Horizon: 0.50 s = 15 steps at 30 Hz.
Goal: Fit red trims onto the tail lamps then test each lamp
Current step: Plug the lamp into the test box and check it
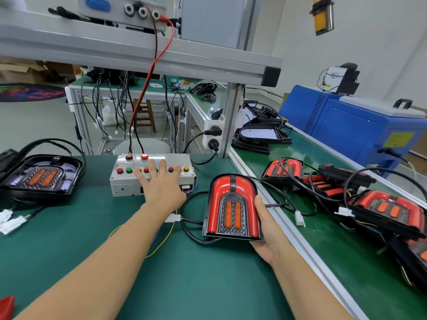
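Nearest, at five o'clock, the right hand (265, 229) cups the tail lamp (232, 207) along its right edge, thumb curled over the rim, holding it tilted up off the green bench (69, 239). The red trim (233, 188) already sits on this lamp in an arch round the two amber strips. The lamp's black cable (191, 229) loops down to a white connector (173, 218) lying on the bench just left of it.

Further out, at twelve o'clock, the left hand (161, 183) lies flat and spread, holding nothing, fingertips on the button row of the white test box (152, 175); one red lamp on top of the box glows.

At nine o'clock an untrimmed lamp (41, 174) lies face up. At three o'clock several trimmed lamps (284, 169) are heaped among tangled leads.

Likely trouble: splayed fingers may press two neighbouring buttons together and muddle the reading, and if the connector is poorly seated a good lamp could seem dead
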{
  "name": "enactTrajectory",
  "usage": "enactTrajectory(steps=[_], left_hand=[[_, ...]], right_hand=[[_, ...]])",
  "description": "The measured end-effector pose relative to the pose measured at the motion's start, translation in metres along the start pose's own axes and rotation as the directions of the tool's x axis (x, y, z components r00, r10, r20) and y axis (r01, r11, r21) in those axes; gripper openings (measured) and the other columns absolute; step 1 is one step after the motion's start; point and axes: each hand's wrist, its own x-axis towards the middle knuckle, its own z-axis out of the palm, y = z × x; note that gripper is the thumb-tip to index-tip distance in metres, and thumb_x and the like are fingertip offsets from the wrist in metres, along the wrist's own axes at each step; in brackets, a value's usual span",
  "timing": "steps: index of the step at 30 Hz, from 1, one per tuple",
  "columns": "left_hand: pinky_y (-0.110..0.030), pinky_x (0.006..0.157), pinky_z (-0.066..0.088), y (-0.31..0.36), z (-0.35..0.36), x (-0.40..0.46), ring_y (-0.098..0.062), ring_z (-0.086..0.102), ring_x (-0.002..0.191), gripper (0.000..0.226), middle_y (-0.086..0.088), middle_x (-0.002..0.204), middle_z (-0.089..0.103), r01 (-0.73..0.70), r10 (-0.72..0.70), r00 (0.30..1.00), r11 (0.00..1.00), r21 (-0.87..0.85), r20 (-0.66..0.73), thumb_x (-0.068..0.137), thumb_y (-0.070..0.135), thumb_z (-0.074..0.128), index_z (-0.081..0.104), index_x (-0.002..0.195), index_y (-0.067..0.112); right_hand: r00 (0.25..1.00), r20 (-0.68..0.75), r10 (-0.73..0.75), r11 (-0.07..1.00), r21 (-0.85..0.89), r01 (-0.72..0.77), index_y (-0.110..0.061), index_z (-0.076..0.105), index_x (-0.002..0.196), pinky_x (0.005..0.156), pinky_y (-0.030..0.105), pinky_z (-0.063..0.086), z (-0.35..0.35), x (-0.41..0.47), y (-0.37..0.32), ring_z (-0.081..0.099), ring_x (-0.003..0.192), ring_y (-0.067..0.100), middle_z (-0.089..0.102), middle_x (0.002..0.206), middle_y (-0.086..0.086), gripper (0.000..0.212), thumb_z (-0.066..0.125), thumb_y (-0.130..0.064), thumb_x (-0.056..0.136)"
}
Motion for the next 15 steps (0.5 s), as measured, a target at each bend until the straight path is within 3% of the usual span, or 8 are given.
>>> enactTrajectory(steps=[2, 6, 11, 15], left_hand=[[-0.068, 0.109, -0.005, -0.0005, -0.0006, 0.0007, -0.038, -0.01, 0.144, 0.073, -0.01, 0.159, 0.004, -0.006, 0.006, 1.0, 1.0, -0.001, -0.005, 0.083, 0.031, 0.052, 0.019, 0.147, 0.037], [-0.068, 0.108, -0.003, -0.002, -0.0028, 0.003, -0.039, -0.008, 0.144, 0.07, -0.012, 0.158, 0.007, -0.028, 0.028, 0.999, 0.999, 0.021, -0.017, 0.083, 0.025, 0.053, 0.024, 0.146, 0.037], [-0.068, 0.108, -0.004, -0.0028, -0.0064, 0.0065, -0.039, -0.005, 0.144, 0.068, -0.013, 0.156, 0.013, -0.05, 0.052, 0.998, 0.997, 0.062, -0.022, 0.084, 0.022, 0.054, 0.029, 0.145, 0.036], [-0.067, 0.108, -0.004, -0.0048, -0.0029, 0.0041, -0.039, -0.003, 0.144, 0.067, -0.013, 0.156, 0.014, -0.053, 0.056, 0.997, 0.996, 0.068, -0.049, 0.086, 0.024, 0.055, 0.027, 0.146, 0.035]], right_hand=[[1.0, 0.003, -0.004, 1.0, -0.001, 0.004, -0.015, 0.066, 0.115, 0.062, 0.029, 0.059, -0.0003, 0.0008, 0.0003, 0.072, 0.094, 0.021, 0.074, 0.106, 0.009, 0.058, 0.051, -0.06, 0.082], [0.999, 0.008, -0.033, 0.999, -0.026, 0.033, -0.018, 0.065, 0.118, 0.08, 0.037, 0.056, -0.0026, 0.0031, 0.0017, 0.071, 0.098, 0.022, 0.073, 0.109, 0.007, 0.059, 0.046, -0.062, 0.083], [0.999, 0.014, -0.034, 0.999, -0.019, 0.035, -0.018, 0.066, 0.116, 0.073, 0.035, 0.057, -0.0033, 0.0029, 0.0021, 0.072, 0.096, 0.023, 0.074, 0.108, 0.008, 0.059, 0.049, -0.062, 0.081], [0.999, 0.025, -0.035, 0.999, -0.023, 0.036, -0.017, 0.066, 0.117, 0.078, 0.037, 0.054, -0.0021, 0.0022, 0.0014, 0.071, 0.097, 0.023, 0.073, 0.109, 0.008, 0.059, 0.047, -0.061, 0.083]])
